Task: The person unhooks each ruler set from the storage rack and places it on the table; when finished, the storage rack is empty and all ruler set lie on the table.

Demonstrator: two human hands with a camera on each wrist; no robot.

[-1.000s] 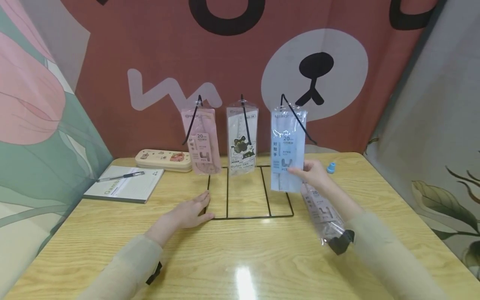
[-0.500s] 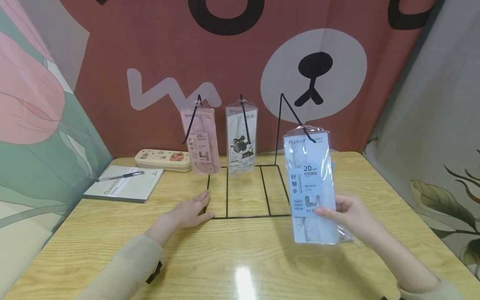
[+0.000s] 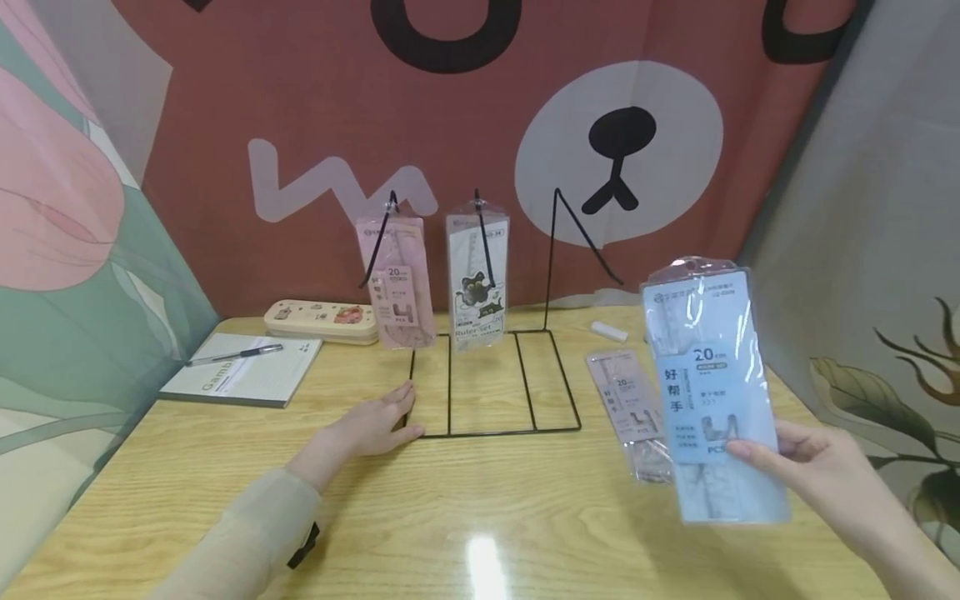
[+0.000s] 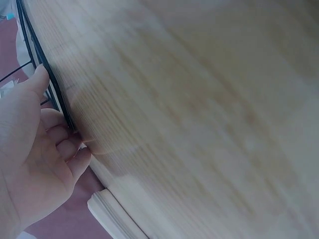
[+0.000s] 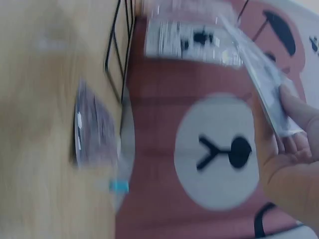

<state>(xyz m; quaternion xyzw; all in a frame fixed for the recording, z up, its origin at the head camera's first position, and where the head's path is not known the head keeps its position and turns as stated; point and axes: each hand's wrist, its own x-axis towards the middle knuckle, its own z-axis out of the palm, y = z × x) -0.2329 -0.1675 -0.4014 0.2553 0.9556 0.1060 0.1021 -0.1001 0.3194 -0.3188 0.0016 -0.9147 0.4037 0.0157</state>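
Observation:
My right hand (image 3: 832, 471) pinches a blue ruler set (image 3: 712, 333) in clear plastic packaging by its lower right edge, thumb in front. It is held up above the table's right side, clear of the rack's hook. In the right wrist view, the ruler set (image 5: 264, 79) appears edge-on. My left hand (image 3: 371, 425) rests against the left front corner of a black wire display rack (image 3: 491, 433); its fingers touch the base wire. A pink ruler set (image 3: 397, 287) and a white cat-print ruler set (image 3: 476, 250) hang on the rack's left and middle hooks. The right hook (image 3: 588, 237) is bare.
Another pinkish ruler set (image 3: 618, 392) lies on the table right of the rack, partly behind the blue one. Behind it is a white eraser-like stick (image 3: 609, 332). A notebook (image 3: 225, 387) with a pen (image 3: 234, 356) and a pencil case (image 3: 321, 321) lie at left.
My right hand has taken the blue ruler set off the right hook and carried it toward me and to the right. My left hand has stayed at the rack's corner.

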